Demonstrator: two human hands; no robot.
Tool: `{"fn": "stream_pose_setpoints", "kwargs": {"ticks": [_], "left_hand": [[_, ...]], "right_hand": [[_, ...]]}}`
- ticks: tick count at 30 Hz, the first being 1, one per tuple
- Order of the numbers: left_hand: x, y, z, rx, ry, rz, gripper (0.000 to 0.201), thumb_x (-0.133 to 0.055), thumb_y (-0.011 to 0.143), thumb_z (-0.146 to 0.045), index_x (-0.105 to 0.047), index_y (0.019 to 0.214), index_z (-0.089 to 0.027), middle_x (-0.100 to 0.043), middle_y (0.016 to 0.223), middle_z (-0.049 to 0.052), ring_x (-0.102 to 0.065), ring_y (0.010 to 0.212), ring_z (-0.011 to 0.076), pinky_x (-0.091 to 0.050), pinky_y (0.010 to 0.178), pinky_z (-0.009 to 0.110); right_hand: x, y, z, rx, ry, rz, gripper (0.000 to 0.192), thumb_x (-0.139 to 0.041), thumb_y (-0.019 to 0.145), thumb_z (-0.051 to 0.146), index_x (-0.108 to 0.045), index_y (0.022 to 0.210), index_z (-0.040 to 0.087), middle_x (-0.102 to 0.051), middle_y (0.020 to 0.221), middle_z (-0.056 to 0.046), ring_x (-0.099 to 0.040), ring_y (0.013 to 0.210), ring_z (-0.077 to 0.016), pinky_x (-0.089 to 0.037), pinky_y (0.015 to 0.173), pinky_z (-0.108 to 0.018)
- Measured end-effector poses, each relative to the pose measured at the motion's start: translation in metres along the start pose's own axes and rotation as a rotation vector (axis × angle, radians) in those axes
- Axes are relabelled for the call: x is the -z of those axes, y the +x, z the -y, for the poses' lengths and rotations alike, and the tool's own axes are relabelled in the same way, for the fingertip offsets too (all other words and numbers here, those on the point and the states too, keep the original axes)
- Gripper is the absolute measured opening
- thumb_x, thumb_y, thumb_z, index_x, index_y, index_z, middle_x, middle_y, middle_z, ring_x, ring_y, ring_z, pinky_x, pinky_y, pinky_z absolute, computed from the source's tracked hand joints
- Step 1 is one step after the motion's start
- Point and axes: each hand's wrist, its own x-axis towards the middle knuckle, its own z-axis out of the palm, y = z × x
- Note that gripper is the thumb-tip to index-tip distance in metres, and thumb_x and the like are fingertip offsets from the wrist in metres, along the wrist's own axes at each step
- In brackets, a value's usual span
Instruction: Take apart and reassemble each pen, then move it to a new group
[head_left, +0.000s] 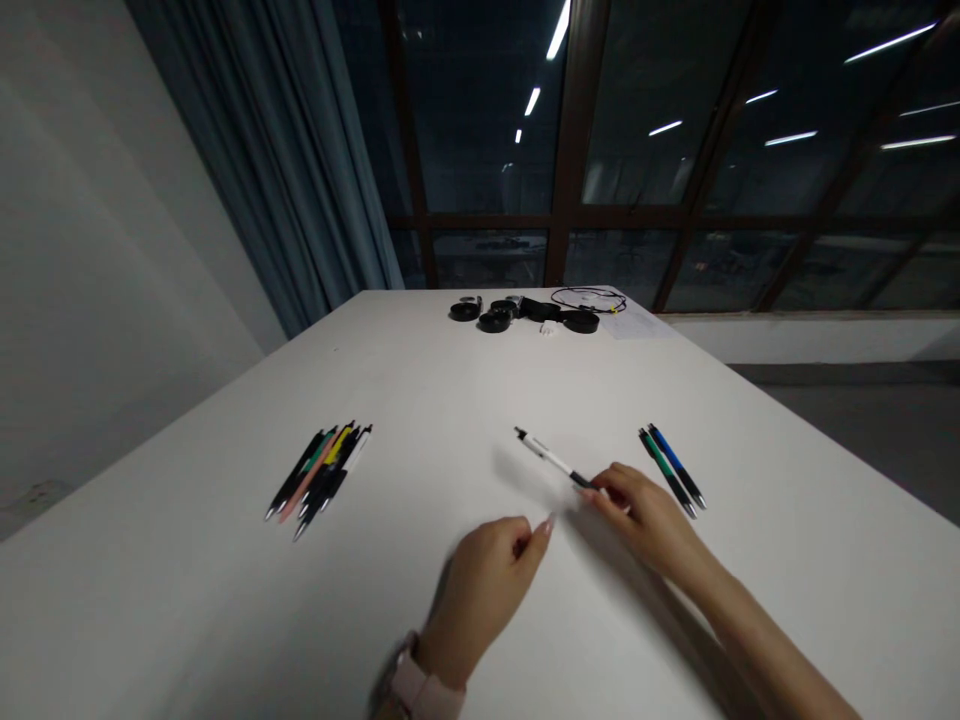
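My right hand (646, 515) pinches the black end of a white pen (546, 456), which points away to the upper left just above the white table (420, 380). My left hand (491, 575) rests on the table close by, fingers loosely curled, index finger pointing toward the right hand, holding nothing. A pink watch strap shows on its wrist. Two pens, one green and one blue (670, 468), lie side by side just right of my right hand. A bundle of several pens (321, 468) in black, pink, green, yellow and white lies to the left.
At the table's far edge sit several small black round items and a box (517, 312), a looped cable (589, 297) and a sheet of paper (637, 320). Dark windows and a blue-grey curtain (285, 180) stand behind. A white wall is at left.
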Motion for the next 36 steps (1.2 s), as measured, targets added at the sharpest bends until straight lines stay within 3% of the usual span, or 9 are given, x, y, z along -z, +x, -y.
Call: {"fn": "stream_pose_setpoints", "kwargs": {"ticks": [5, 8, 11, 17, 21, 24, 27, 31, 36], "left_hand": [[-0.003, -0.003, -0.001, -0.04, 0.058, 0.007, 0.049, -0.035, 0.096, -0.05, -0.04, 0.057, -0.02, -0.041, 0.053, -0.004, -0.036, 0.052, 0.0114, -0.018, 0.055, 0.03], [-0.004, -0.003, 0.001, -0.053, 0.09, -0.004, 0.049, -0.034, 0.097, -0.049, -0.041, 0.057, -0.02, -0.045, 0.054, -0.003, -0.038, 0.053, 0.0118, -0.018, 0.056, 0.031], [-0.006, -0.001, 0.004, -0.069, 0.115, -0.007, 0.05, -0.033, 0.098, -0.049, -0.044, 0.058, -0.02, -0.049, 0.055, -0.002, -0.04, 0.054, 0.0122, -0.019, 0.056, 0.031], [-0.008, 0.001, 0.008, -0.09, 0.157, 0.003, 0.05, -0.032, 0.099, -0.046, -0.049, 0.059, -0.02, -0.055, 0.058, 0.0, -0.042, 0.054, 0.0132, -0.02, 0.056, 0.031], [-0.007, 0.0, 0.008, -0.098, 0.171, -0.004, 0.051, -0.032, 0.099, -0.046, -0.051, 0.06, -0.02, -0.057, 0.059, 0.001, -0.045, 0.055, 0.0136, -0.021, 0.057, 0.032], [-0.007, 0.0, 0.007, -0.094, 0.187, 0.0, 0.051, -0.032, 0.1, -0.046, -0.053, 0.06, -0.02, -0.059, 0.06, 0.001, -0.046, 0.055, 0.0137, -0.02, 0.056, 0.032], [-0.007, 0.0, 0.006, -0.097, 0.207, -0.005, 0.051, -0.033, 0.1, -0.044, -0.056, 0.061, -0.02, -0.06, 0.06, 0.002, -0.048, 0.055, 0.014, -0.02, 0.056, 0.032], [-0.005, 0.0, 0.006, -0.097, 0.24, -0.013, 0.049, -0.035, 0.1, -0.04, -0.061, 0.064, -0.02, -0.063, 0.061, 0.002, -0.05, 0.055, 0.0146, -0.022, 0.056, 0.031], [-0.006, -0.001, 0.008, -0.111, 0.276, -0.015, 0.042, -0.037, 0.098, -0.03, -0.066, 0.069, -0.021, -0.068, 0.066, 0.003, -0.056, 0.06, 0.016, -0.026, 0.058, 0.03]], "right_hand": [[0.046, -0.01, -0.091, -0.448, -0.27, -0.199, 0.044, -0.047, 0.086, 0.058, -0.069, 0.081, 0.02, -0.065, 0.072, -0.008, -0.062, 0.066, -0.0254, -0.039, 0.056, -0.032], [0.059, -0.022, -0.128, -0.631, -0.338, -0.199, 0.047, -0.045, 0.084, 0.06, -0.069, 0.081, 0.02, -0.068, 0.073, -0.011, -0.065, 0.069, -0.0291, -0.041, 0.056, -0.034], [0.058, -0.027, -0.143, -0.703, -0.338, -0.14, 0.048, -0.044, 0.083, 0.06, -0.071, 0.086, 0.02, -0.07, 0.072, -0.012, -0.067, 0.072, -0.0316, -0.043, 0.057, -0.035], [0.051, -0.024, -0.144, -0.703, -0.27, -0.119, 0.042, -0.05, 0.081, 0.057, -0.07, 0.086, 0.02, -0.071, 0.074, -0.012, -0.067, 0.07, -0.0292, -0.045, 0.059, -0.035], [0.052, -0.019, -0.131, -0.614, -0.304, -0.27, 0.048, -0.041, 0.085, 0.059, -0.068, 0.087, 0.019, -0.069, 0.077, -0.013, -0.064, 0.068, -0.0278, -0.041, 0.057, -0.035], [0.043, -0.011, -0.101, -0.477, -0.189, -0.378, 0.05, -0.037, 0.088, 0.06, -0.066, 0.087, 0.02, -0.066, 0.076, -0.01, -0.061, 0.067, -0.0255, -0.039, 0.056, -0.033], [0.02, -0.004, -0.057, -0.313, 0.097, -0.265, 0.049, -0.038, 0.09, 0.063, -0.061, 0.079, 0.021, -0.057, 0.06, -0.002, -0.052, 0.055, -0.0194, -0.037, 0.054, -0.03], [-0.02, -0.007, -0.002, -0.173, 0.374, -0.065, 0.045, -0.041, 0.094, 0.059, -0.049, 0.069, 0.022, -0.047, 0.059, 0.003, -0.044, 0.056, -0.0142, -0.033, 0.053, -0.026], [-0.046, -0.019, 0.032, -0.121, 0.371, 0.145, 0.037, -0.043, 0.096, 0.046, -0.049, 0.068, 0.021, -0.05, 0.061, 0.003, -0.045, 0.059, -0.0134, -0.034, 0.056, -0.024]]}}
